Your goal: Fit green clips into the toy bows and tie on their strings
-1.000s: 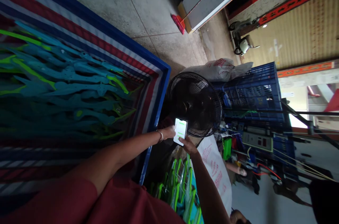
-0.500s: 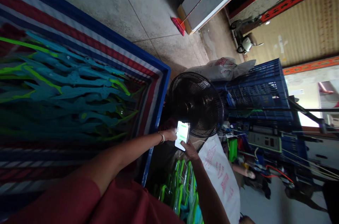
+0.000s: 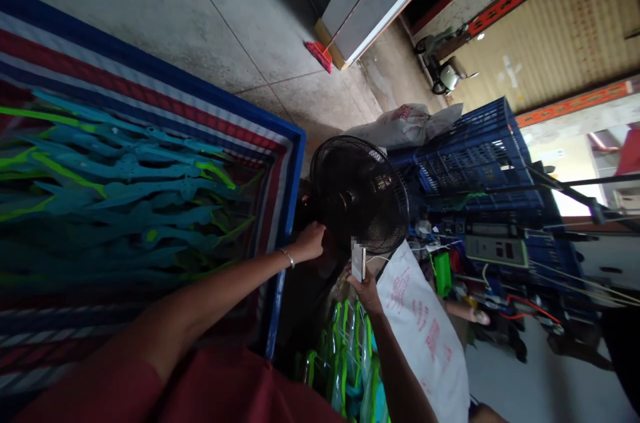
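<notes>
My right hand [image 3: 367,286] is closed on a white phone [image 3: 358,262], which is turned edge-on to me, so its screen is hidden. My left hand [image 3: 310,241], with a thin bracelet on the wrist, is off the phone. Its fingers are curled against the near rim of a black fan [image 3: 359,193]; whether it grips anything there is hidden. Both arms reach out over a red garment at the bottom of the view. The whole view is tilted sideways.
A big blue-rimmed bin [image 3: 293,163] with striped lining holds several teal and green plastic pieces [image 3: 125,190]. Clear bags of similar green parts [image 3: 345,356] and a white printed sack [image 3: 425,330] lie below my right hand. Blue crates [image 3: 475,163], a red broom [image 3: 320,53] and a scooter [image 3: 443,73] stand beyond.
My left hand has let go of the phone and moved to the fan's rim. My right hand has turned the phone edge-on and lowered it slightly. The view has shifted a little.
</notes>
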`<state>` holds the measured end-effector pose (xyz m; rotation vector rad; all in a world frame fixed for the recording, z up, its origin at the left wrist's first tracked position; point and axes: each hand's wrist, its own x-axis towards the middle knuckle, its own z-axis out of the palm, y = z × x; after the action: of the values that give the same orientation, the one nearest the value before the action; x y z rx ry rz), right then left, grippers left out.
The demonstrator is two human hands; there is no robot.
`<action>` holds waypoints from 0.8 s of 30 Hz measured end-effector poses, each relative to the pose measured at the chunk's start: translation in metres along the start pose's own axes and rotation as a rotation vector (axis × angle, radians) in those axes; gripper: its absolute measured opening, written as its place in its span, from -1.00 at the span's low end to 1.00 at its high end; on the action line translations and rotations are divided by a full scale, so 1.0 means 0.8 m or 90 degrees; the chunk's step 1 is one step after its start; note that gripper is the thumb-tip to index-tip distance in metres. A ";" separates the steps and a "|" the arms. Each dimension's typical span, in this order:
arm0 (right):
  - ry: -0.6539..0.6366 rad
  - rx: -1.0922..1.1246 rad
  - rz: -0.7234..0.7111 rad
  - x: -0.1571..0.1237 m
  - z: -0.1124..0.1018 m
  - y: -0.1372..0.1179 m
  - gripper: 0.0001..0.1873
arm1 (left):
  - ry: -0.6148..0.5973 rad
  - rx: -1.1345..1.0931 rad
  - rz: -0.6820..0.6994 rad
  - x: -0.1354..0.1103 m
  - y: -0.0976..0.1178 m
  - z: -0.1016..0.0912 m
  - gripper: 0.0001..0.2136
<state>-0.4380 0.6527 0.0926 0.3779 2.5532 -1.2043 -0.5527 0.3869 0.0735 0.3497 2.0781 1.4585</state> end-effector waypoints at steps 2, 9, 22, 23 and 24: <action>0.047 -0.009 -0.007 -0.008 -0.009 0.007 -0.72 | 0.031 0.125 0.059 0.003 -0.007 -0.025 -0.70; 0.121 -0.037 -0.020 -0.022 -0.028 0.009 -0.67 | 0.051 0.377 0.191 0.013 -0.025 -0.059 -0.81; 0.119 -0.083 -0.071 -0.022 -0.026 -0.007 -0.37 | 0.058 0.456 0.204 0.007 -0.019 -0.060 -0.82; 0.120 -0.089 -0.072 -0.022 -0.024 -0.008 -0.34 | 0.059 0.457 0.203 0.007 -0.019 -0.060 -0.81; 0.121 -0.097 -0.073 -0.021 -0.023 -0.008 -0.32 | 0.059 0.457 0.202 0.007 -0.018 -0.059 -0.81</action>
<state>-0.4272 0.6616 0.1146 0.3283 2.8429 -1.0479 -0.5834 0.3477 0.0699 0.9345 2.6660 0.8326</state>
